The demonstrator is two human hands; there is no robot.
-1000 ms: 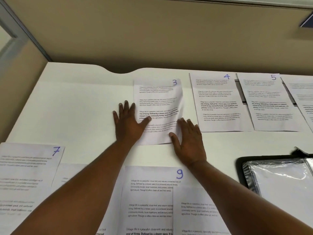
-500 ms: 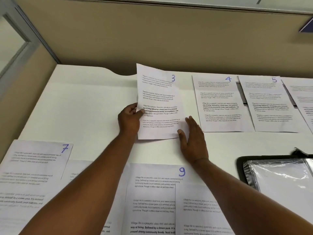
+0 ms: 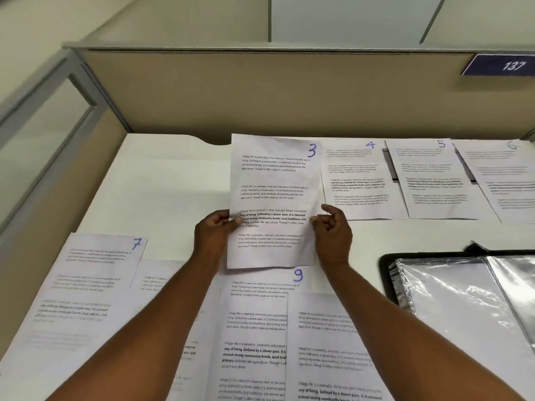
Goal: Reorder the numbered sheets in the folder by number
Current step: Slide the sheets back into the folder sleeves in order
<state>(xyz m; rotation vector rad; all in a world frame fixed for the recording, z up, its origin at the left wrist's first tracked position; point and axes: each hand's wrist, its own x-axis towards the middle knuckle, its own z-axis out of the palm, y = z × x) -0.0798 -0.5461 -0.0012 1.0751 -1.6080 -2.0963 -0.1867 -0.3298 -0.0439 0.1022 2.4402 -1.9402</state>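
Note:
The sheet numbered 3 (image 3: 275, 180) is lifted off the white desk (image 3: 162, 192) and held upright in front of me. My left hand (image 3: 214, 233) pinches its left edge, thumb on the printed side. My right hand (image 3: 333, 230) pinches its right edge with thumb and fingers. Sheets 4 (image 3: 359, 180), 5 (image 3: 431, 180) and 6 (image 3: 503, 180) lie in a row at the back right. Sheet 7 (image 3: 86, 273) lies at the near left and sheet 9 (image 3: 260, 314) in front of me, partly under another sheet (image 3: 333, 342). The black folder (image 3: 463, 285) lies open at the right.
A beige partition wall (image 3: 260, 91) stands along the desk's back edge, with a blue plate reading 137 (image 3: 500, 65) at the upper right. A glass-and-metal side panel (image 3: 43, 111) closes the left side. A further sheet (image 3: 156, 279) peeks out between 7 and 9.
Sheet 3 lay flat under both my palms a second ago. It has been picked up at its side edges and raised toward me; my view has tilted upward.

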